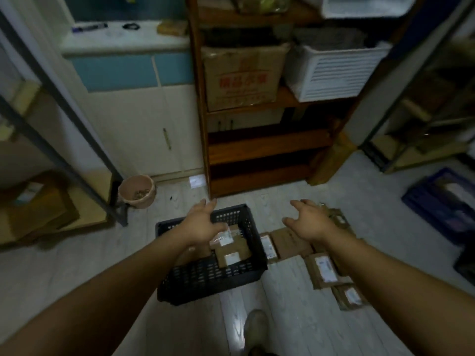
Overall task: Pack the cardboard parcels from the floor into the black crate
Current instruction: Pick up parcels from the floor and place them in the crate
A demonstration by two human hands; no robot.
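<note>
Both empty, fingers spread: left hand [203, 222] over black crate [185, 278] already holding packed parcels [231, 250], right hand [311, 222] above floor parcels [322, 269] at crate's 3 o'clock, probably choosing the next one.

Two long bare forearms [128, 273] with uncovered wrists, bare left hand [203, 222], bare right hand [311, 222], one pale beige round-toed shoe [254, 327] on the near side of the black crate [205, 278], a darker blurred shape [257, 352] just nearer than it, too dim to identify
</note>
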